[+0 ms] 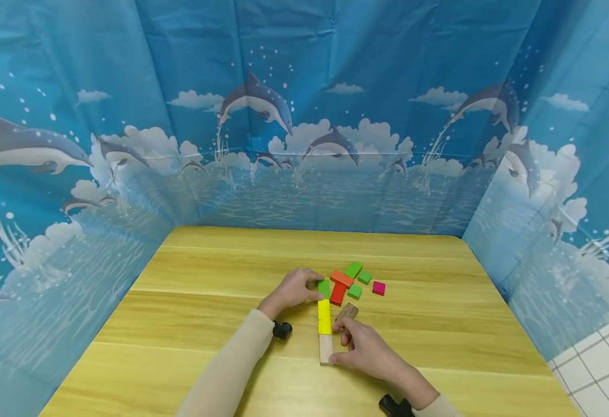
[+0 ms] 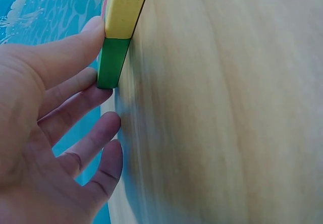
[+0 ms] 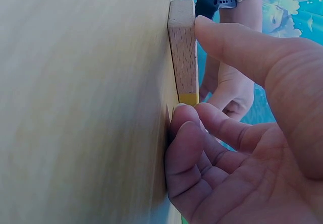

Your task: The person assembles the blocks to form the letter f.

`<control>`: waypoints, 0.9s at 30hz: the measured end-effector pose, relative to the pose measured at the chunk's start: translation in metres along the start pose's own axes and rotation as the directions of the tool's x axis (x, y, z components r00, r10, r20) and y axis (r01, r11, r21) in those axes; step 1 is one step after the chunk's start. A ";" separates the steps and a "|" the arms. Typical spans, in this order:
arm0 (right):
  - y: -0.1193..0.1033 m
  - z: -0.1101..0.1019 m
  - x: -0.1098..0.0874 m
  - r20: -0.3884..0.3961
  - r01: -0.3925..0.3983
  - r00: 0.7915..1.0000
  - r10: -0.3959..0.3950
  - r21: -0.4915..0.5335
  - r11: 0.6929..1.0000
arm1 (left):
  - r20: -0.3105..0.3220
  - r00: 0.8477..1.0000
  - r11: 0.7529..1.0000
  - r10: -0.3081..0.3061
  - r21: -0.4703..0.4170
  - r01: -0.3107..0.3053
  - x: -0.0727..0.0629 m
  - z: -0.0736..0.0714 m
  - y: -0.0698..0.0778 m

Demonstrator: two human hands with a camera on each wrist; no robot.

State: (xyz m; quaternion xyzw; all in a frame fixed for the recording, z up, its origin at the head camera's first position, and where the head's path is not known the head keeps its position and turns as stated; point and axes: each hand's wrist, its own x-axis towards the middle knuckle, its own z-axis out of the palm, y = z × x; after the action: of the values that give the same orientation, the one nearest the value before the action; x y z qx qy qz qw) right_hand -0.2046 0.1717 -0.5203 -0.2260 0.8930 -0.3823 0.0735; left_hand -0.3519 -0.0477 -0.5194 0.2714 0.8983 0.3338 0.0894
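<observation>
A straight row lies on the table: a green block (image 1: 324, 288) at the far end, a yellow block (image 1: 324, 316) in the middle and a plain wooden block (image 1: 326, 349) nearest me. My left hand (image 1: 295, 288) holds the green block, its thumb near the yellow seam and index finger at the far end; the other fingers spread loosely. At the row's right side is my right hand (image 1: 365, 348), its thumb touching the plain block (image 3: 182, 47) near its close end. The right index fingertip sits beside the yellow seam, and other fingers bend toward the table.
A brown wooden block (image 1: 347, 311) lies just beyond the right hand. Right of the row's far end are a red block (image 1: 338, 294), an orange block (image 1: 341, 278), several green blocks (image 1: 353, 269) and a pink block (image 1: 379, 288). A dolphin-print curtain (image 1: 304, 191) surrounds the table (image 1: 179, 313).
</observation>
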 end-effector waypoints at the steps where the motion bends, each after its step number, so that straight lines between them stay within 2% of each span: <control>1: 0.001 0.000 0.000 -0.001 0.000 1.000 0.000 0.000 1.000 | -0.001 1.000 1.000 0.001 0.001 -0.001 0.000 0.000 0.000; 8: 0.000 0.000 -0.004 0.021 -0.015 1.000 0.014 0.050 0.999 | -0.006 1.000 0.999 0.030 -0.014 -0.030 -0.003 0.006 -0.003; 14: -0.002 -0.007 -0.002 0.017 -0.032 0.999 0.030 0.088 0.996 | -0.020 0.999 0.998 0.038 0.048 -0.037 -0.009 0.008 0.000; 21: 0.003 -0.020 0.007 -0.102 -0.035 0.994 0.040 0.051 0.998 | 0.004 1.000 0.998 0.025 0.054 -0.026 -0.020 0.004 0.010; 27: 0.007 -0.033 0.018 -0.230 -0.074 0.971 0.070 -0.009 0.997 | 0.036 0.998 0.996 0.050 0.071 -0.053 -0.032 0.005 0.014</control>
State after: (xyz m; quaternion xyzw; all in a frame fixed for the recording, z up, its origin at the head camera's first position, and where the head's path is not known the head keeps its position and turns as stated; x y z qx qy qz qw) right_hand -0.2329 0.1889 -0.5019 -0.1485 0.9063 -0.3953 -0.0185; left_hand -0.3167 -0.0534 -0.5148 0.3032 0.9007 0.2990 0.0861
